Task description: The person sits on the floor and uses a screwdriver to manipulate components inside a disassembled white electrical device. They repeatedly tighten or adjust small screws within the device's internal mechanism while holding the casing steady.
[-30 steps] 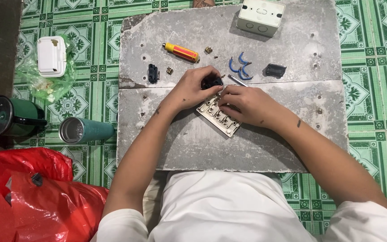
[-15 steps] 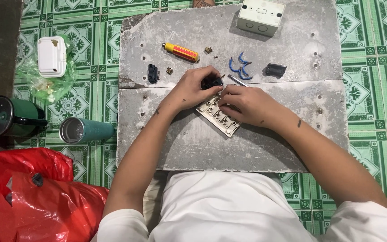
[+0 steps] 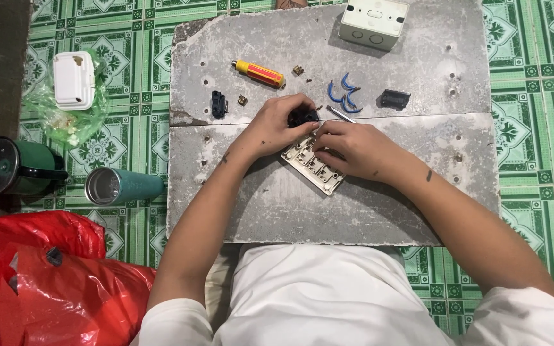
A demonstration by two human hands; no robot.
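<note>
Gripping a black module (image 3: 302, 116) in my left hand (image 3: 276, 125), I steady the frame (image 3: 312, 165) mid-slab (image 3: 277, 192) with my right (image 3: 354, 144); two modules (image 3: 218, 104) lie unfitted.

The white switch plate (image 3: 314, 168) lies back-up and skewed mid-slab (image 3: 277, 198), its row of sockets showing. A small black module (image 3: 302, 116) sits at its upper end.

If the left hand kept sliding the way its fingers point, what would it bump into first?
Probably the thin metal tool just past the black part that the left hand grips; beyond lie blue wire pieces. Depth is unclear.
</note>
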